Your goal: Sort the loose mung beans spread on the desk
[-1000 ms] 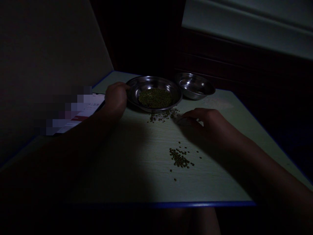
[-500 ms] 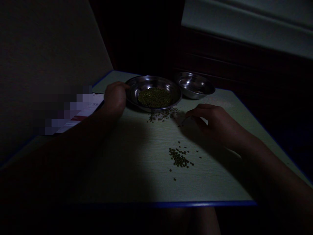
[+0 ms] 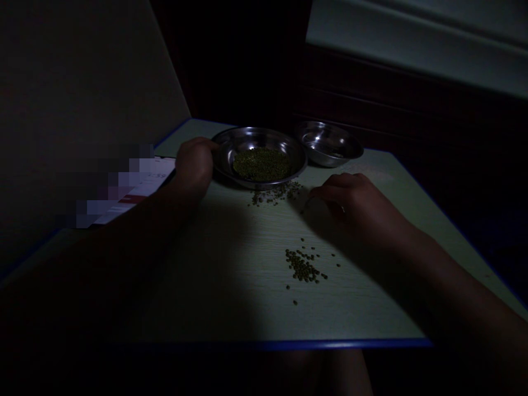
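Note:
My left hand is closed at the left rim of a shallow metal bowl, its fingertips partly hidden. Green mung beans cover the bottom of the bowl. Just right of the bowl, my right hand pinches a thin, pale, tweezer-like tool, blurred in the dim light. The tool's end points down at the table beside dark scattered bits, which lie against the bowl's near side. Nearer to me sits a small loose pile of mung beans, with several strays around it.
A second metal bowl stands behind, to the right, with a little something at its bottom. Printed paper lies by the left wall, partly blurred out. The pale table has a blue edge, and my arms throw shadows across it.
My right hand has shifted slightly left, with the tool staying low near the scattered bits. The left hand, the bowls and the bean pile look unmoved.

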A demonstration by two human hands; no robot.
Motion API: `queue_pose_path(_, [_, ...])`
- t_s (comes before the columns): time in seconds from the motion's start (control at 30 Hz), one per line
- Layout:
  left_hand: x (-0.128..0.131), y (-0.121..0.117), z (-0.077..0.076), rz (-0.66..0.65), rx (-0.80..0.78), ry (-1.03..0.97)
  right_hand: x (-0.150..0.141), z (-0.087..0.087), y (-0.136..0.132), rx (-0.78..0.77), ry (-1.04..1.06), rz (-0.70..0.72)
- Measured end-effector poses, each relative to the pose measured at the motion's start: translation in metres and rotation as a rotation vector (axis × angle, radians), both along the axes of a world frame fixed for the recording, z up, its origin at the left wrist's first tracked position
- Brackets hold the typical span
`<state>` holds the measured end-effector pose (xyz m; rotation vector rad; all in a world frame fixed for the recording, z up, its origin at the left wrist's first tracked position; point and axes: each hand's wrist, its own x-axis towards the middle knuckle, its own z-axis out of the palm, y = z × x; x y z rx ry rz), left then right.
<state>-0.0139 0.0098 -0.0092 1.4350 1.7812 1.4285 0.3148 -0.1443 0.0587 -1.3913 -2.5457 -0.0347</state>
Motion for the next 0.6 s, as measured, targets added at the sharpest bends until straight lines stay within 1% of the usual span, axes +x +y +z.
queue_pose_path(0.07, [0.003, -0.002, 0.003, 0.011, -0.02, -0.031, 0.0, 0.0, 0.001, 0.036, 0.004, -0.037])
queue_pose_path(0.17, [0.007, -0.005, 0.006, 0.038, -0.046, -0.063, 0.002, -0.001, 0.001, 0.043, 0.047, -0.075])
queue_pose_path(0.37, [0.004, -0.003, 0.005, 0.007, -0.012, -0.007, 0.003, -0.009, 0.004, 0.025, 0.1, -0.129])
queue_pose_path(0.47, [0.002, -0.003, 0.004, -0.003, -0.002, 0.003, 0.002, -0.012, 0.006, 0.028, 0.109, -0.117])
queue_pose_path(0.6, [0.0, -0.001, 0.0, -0.01, -0.017, -0.016, -0.001, -0.016, 0.009, 0.037, 0.069, -0.098])
